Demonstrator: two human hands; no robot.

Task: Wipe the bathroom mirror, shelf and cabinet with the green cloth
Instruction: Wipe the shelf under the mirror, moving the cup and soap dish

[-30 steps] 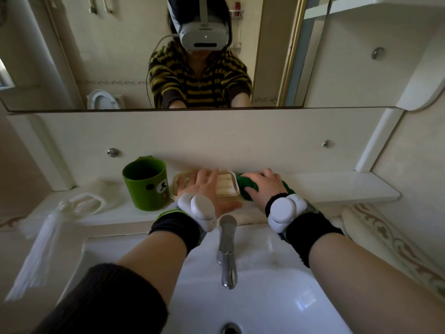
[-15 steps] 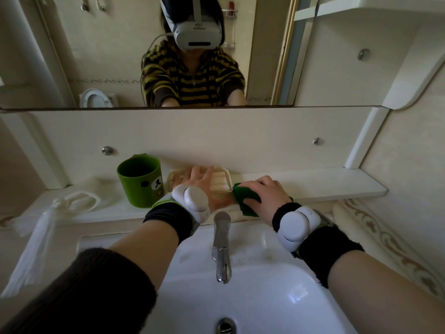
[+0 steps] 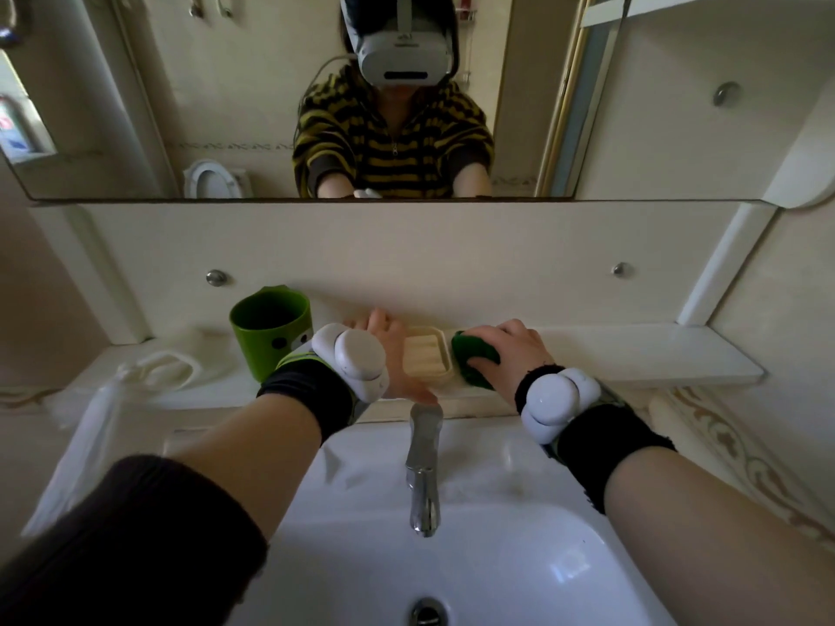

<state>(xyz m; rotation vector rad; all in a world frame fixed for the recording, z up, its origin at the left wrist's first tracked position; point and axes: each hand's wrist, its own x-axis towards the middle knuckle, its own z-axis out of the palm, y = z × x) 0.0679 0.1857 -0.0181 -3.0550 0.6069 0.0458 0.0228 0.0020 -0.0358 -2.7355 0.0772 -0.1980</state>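
Currently, right grip (image 3: 510, 354) curls over crumpled green cloth (image 3: 474, 352) on smooth white shelf (image 3: 632, 354); left grip (image 3: 400, 368), fingers straight, rests released against ribbed rectangular soap dish (image 3: 424, 359).

Position: the one head camera is riding on the person's head, close over the sink (image 3: 519, 580).
Facing: it is looking forward and down toward the far wall, the tap (image 3: 424, 467) sitting near centre.
Nearness: the shelf (image 3: 632, 354) is lying within arm's reach (wide lens bending the edges).
Shared: the mirror (image 3: 226, 83) is reflecting the headset (image 3: 402, 56) back.
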